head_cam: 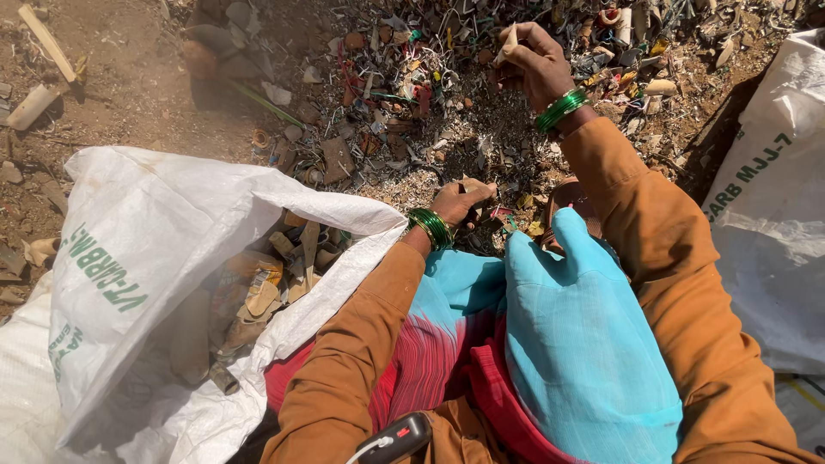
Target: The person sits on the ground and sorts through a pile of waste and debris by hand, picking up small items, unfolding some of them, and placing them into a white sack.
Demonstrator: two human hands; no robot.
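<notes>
While pinching a pale scrap [507,43] at one o'clock, right hand [537,64]; left hand [455,202] closed on a brown piece [474,184] mid-frame. Littered debris heap [412,94] across twelve, bare sunlit dirt [129,86] at ten, open white sack [155,258] at eight.

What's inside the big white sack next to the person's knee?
Inside the white sack lie flat brownish scraps, like bits of card and tube. Only the top ones show through the opening; the sack's folded cloth and shadow hide whatever is deeper.
</notes>
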